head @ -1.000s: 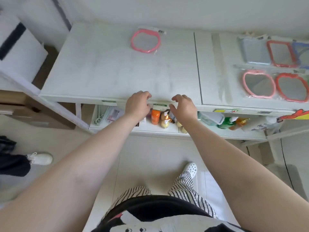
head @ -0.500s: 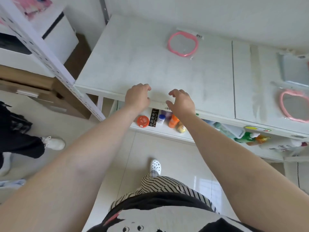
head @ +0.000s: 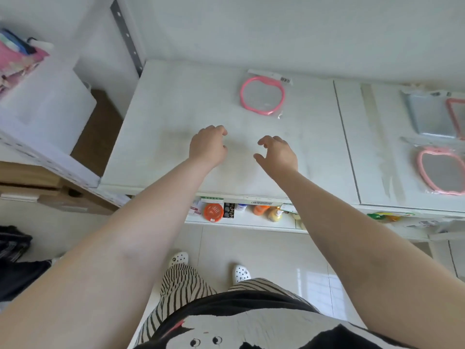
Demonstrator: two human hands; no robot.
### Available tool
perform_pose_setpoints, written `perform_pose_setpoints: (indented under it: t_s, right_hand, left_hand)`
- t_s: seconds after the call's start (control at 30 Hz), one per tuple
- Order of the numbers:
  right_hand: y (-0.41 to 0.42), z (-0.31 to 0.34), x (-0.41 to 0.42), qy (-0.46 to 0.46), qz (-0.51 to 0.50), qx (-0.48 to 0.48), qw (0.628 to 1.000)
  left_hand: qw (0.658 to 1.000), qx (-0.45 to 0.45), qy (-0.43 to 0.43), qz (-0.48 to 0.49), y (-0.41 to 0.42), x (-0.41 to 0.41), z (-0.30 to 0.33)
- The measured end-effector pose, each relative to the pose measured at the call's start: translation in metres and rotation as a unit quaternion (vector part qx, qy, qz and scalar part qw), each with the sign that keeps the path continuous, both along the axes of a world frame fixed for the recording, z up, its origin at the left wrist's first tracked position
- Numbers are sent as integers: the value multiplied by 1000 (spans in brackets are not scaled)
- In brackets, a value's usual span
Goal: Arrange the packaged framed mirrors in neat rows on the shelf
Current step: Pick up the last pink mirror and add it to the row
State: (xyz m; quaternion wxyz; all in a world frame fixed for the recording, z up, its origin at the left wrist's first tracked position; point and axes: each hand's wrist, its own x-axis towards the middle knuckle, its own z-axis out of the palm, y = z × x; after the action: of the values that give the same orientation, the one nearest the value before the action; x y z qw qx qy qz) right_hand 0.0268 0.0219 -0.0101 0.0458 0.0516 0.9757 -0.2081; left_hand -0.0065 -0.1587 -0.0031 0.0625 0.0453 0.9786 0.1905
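A pink apple-shaped mirror (head: 262,95) in a clear packet lies alone near the back of the white shelf top (head: 163,122). My left hand (head: 207,146) and my right hand (head: 276,153) hover over the shelf in front of it, side by side, fingers loosely curled and holding nothing. Both hands are a short way from the mirror and touch nothing. At the right edge lie more packaged mirrors: a silver rectangular one (head: 425,117), a red-framed one (head: 456,117) cut off by the frame, and a pink apple-shaped one (head: 441,171).
A lower shelf (head: 241,224) under the top holds small bottles and an orange round tin (head: 213,212). A white rack with boxes (head: 45,109) stands at the left. Another person's dark clothing (head: 15,260) shows at the far left on the tiled floor.
Both hands left the shelf's front edge and moved forward over the top towards the lone pink mirror. The view shifted left, so fewer right-hand mirrors show.
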Motion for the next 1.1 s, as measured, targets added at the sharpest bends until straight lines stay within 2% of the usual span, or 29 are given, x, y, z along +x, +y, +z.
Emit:
perform_pose_setpoints:
  t_s: [0.4,0.8,0.97,1.1]
  right_hand:
    - [-18,3,-32,14,-211,-19,977]
    - [28,-42,-106,76,-268,-67,958]
    - [37,-57,-140,72,-273,19,959]
    - [32,-70,-162,48,-287,41,956]
  left_hand:
    - [995,4,-20,-93,-27,-90,8]
    - [996,72,36,-25,32,-156,-53]
    - [993,115,27,10,51,-184,-75]
    - [991,127,27,1,62,-202,-83]
